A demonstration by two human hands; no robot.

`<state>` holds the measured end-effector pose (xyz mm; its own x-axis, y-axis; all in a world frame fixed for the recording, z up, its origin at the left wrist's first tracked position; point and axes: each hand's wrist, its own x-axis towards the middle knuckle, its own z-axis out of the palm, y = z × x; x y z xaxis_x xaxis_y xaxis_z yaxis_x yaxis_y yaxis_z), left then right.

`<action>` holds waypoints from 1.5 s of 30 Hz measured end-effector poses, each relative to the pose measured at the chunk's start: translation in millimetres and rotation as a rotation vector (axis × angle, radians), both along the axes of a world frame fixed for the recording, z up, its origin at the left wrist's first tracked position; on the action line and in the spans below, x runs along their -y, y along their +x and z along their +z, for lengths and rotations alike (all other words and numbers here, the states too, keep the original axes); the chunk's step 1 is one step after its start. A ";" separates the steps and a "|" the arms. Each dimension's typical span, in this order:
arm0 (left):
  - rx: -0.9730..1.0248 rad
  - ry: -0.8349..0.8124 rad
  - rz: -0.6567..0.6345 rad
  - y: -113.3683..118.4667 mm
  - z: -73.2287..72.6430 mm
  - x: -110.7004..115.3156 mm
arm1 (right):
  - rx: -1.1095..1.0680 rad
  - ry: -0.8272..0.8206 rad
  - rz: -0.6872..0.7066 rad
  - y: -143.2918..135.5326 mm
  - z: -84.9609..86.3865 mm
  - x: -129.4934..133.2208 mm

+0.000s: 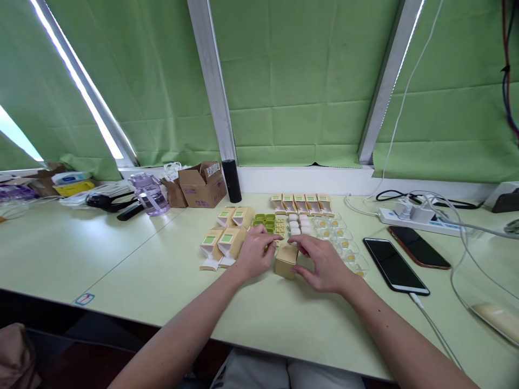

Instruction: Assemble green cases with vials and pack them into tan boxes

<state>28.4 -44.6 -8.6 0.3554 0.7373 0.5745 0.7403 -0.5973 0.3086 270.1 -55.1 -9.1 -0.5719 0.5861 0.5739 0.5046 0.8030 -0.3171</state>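
A small tan cardboard box (285, 262) stands on the table in front of me. My right hand (324, 263) grips its right side, with the thumb low and the fingers at the top. My left hand (258, 252) hovers just left of the box, index finger stretched out and nothing visible in it. Beyond it lie green square cups (264, 217) and small pale yellow pieces (280, 224). White blocks (294, 224) sit in rows behind the box. Clear plastic cups with yellow centres (344, 244) line the right. Several open-ended boxes with green windows (232, 241) stand left.
More small windowed boxes (300, 204) form a row at the back. Two phones (395, 266) (419, 247) and a power strip (421, 221) with loose cables lie right. A purple bottle (150, 194), brown carton (203, 186) and black cylinder (231, 181) stand left along the wall.
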 end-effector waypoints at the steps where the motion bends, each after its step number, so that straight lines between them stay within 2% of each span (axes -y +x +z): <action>1: -0.007 -0.004 -0.001 0.0 -0.4 -0.1 | 0.006 -0.006 -0.002 -0.7 -0.3 0.2; 8: 0.029 0.043 -0.006 -2.3 -3.7 -1.6 | 0.010 -0.069 -0.069 6.0 -2.8 -7.4; 14: 0.040 0.063 -0.049 -1.6 -3.4 -0.4 | 0.017 -0.029 -0.141 9.2 -5.9 -13.4; 19: 0.104 0.083 -0.085 -0.6 -1.8 3.2 | 0.031 0.063 -0.297 5.8 -12.5 -19.4; 25: 0.214 0.069 0.055 -1.2 1.8 2.2 | -0.071 0.133 -0.528 6.0 -13.1 -23.9; 29: 0.170 0.018 0.066 -0.6 0.7 -1.4 | -0.044 0.109 -0.582 4.9 -13.6 -22.2; 34: 0.107 -0.083 0.052 1.1 0.6 -1.9 | -0.041 0.095 -0.571 -0.9 -14.7 -18.8; 41: -0.095 -0.175 -0.149 11.5 20.7 8.7 | -0.060 0.096 -0.572 -3.3 -13.5 -17.0; 45: -0.229 -0.182 -0.193 20.5 28.6 11.6 | -0.090 0.107 -0.574 -3.6 -13.0 -16.7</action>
